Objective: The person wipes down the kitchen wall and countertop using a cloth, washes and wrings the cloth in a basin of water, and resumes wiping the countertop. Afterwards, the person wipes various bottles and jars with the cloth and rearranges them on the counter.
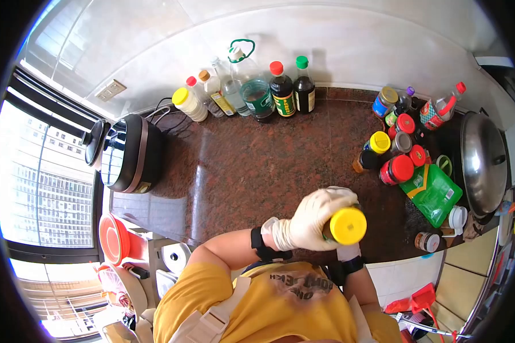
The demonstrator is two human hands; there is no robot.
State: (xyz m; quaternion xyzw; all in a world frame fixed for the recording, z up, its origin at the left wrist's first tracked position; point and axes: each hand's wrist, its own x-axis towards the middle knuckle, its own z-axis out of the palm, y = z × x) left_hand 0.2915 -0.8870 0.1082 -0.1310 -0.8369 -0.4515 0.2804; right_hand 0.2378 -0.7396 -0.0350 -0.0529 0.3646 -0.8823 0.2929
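In a whitish glove, my left hand (316,220) is wrapped round a jar with a yellow lid (348,226), lifted over the counter's front edge, its lid toward the camera. My right hand (349,250) is mostly hidden beneath the jar; only the wrist part and a little of the glove show, so its fingers cannot be made out. Right of the jar, a small jar with a white lid (427,242) lies near the counter's edge. Further back are a green packet (432,194) and a red-lidded jar (397,170).
Several bottles, among them a green-capped dark bottle (304,91), line the back wall. A black rice cooker (133,154) stands at the left of the dark red counter (252,166). At the right is a pan with a metal lid (483,163), beside several jars.
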